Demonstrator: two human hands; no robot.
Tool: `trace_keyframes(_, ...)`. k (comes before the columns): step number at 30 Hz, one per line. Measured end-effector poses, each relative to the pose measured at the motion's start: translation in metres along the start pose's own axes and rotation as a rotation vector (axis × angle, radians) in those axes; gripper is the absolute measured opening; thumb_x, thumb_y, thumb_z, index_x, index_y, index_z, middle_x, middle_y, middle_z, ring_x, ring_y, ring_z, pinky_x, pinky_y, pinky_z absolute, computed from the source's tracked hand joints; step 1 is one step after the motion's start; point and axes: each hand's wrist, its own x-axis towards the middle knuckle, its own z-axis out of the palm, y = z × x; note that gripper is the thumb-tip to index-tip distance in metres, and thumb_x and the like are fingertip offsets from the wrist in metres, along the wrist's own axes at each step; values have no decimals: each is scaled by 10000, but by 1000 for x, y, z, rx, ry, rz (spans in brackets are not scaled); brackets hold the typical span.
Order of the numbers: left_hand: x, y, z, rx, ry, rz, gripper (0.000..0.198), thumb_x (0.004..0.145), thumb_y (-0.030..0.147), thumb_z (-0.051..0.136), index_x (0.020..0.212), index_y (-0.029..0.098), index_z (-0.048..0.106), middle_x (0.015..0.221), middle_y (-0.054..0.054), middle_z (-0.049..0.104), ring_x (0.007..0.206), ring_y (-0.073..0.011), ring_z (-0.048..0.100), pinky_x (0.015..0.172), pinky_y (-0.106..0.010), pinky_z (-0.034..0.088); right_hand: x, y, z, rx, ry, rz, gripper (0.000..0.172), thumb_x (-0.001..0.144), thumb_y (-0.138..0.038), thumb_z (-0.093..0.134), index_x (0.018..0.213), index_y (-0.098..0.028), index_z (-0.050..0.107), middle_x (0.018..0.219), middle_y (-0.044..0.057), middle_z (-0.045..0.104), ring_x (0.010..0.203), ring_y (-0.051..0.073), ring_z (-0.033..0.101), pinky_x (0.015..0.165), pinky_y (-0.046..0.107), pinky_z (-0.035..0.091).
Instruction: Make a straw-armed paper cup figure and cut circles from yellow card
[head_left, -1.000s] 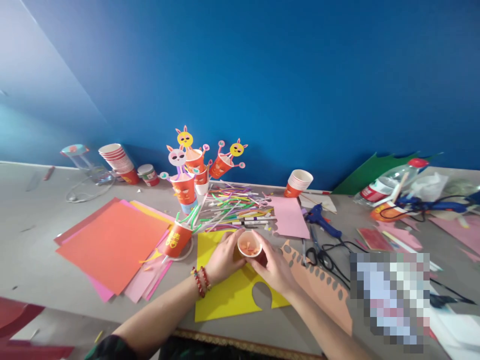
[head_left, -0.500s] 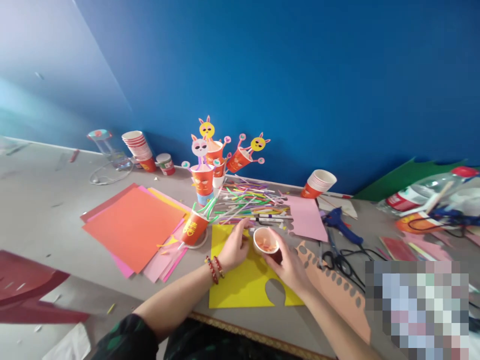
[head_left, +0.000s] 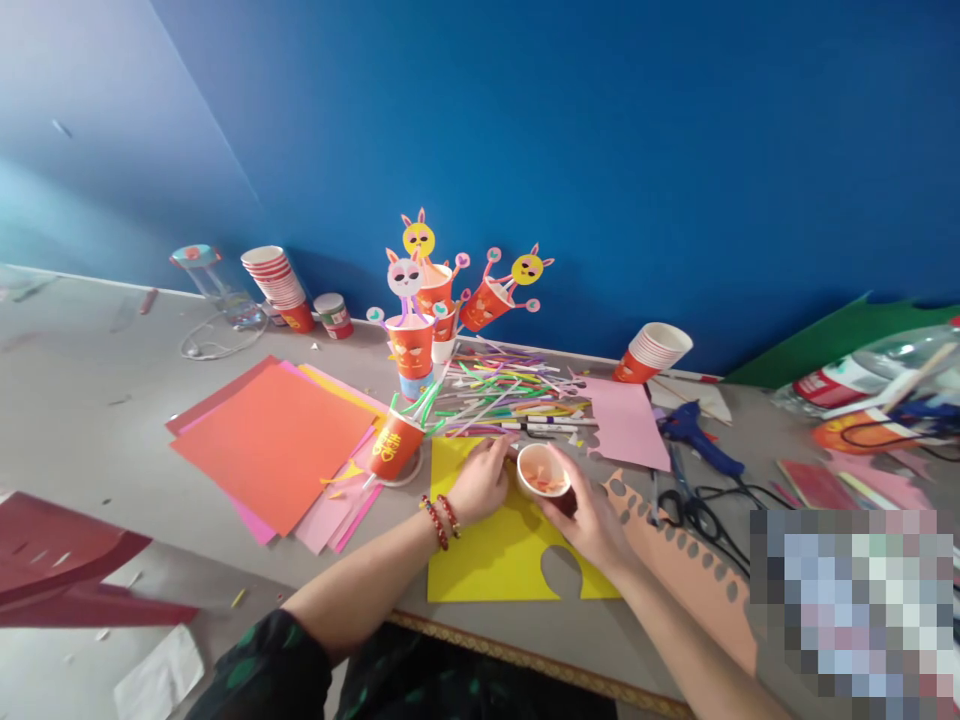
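Note:
My right hand [head_left: 589, 515] grips a paper cup [head_left: 545, 470] with a white rim, tilted so its mouth faces me. Small peach paper pieces [head_left: 545, 477] lie inside it. Just left of the cup, my left hand [head_left: 485, 482] has its fingers curled together; anything pinched in them is hidden. Both hands are above a yellow sheet [head_left: 491, 560] with a round hole cut near its front edge. Further left leans a red paper cup [head_left: 397, 445] with green and white stems sticking out.
Finished-looking cup figures [head_left: 411, 345] with rabbit faces stand at the back, beside a pile of coloured sticks [head_left: 510, 390]. Stacked cups [head_left: 652, 350], a blue glue gun [head_left: 701, 440] and scissors [head_left: 694, 515] lie right. Orange sheets [head_left: 277, 450] are left; a punched peach sheet [head_left: 690, 580] is right.
My left hand's fingers have bent inward toward the cup's side. The right hand keeps its grip on the cup. The whole view has shifted slightly.

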Motion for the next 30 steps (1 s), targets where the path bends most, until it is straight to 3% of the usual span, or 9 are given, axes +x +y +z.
trace_keyframes(5,6,1,1,72,-56,53,504,735,25,471,1203,162,597,1138,-130,678,1081,-304,564,965,-475,453,2,-7,-5,31,-14,-19,634,933,-358,537,1501,-227,290,1372,146,578,1207,304,612,931,407,559)
trace_keyframes(19,3,-2,-1,66,-21,74,523,729,-10,416,1178,167,619,1055,-110,686,1027,-257,584,916,-410,493,2,-8,-10,63,-12,-45,623,925,-385,524,1495,-262,306,1374,111,582,1192,286,619,947,393,549)
trace_keyframes(30,5,-2,-3,40,-21,66,453,758,12,430,1125,155,652,1030,-116,709,983,-254,632,903,-406,505,-1,-3,-3,12,28,-54,600,957,-409,515,1497,-252,305,1386,117,581,1171,284,639,911,370,569)
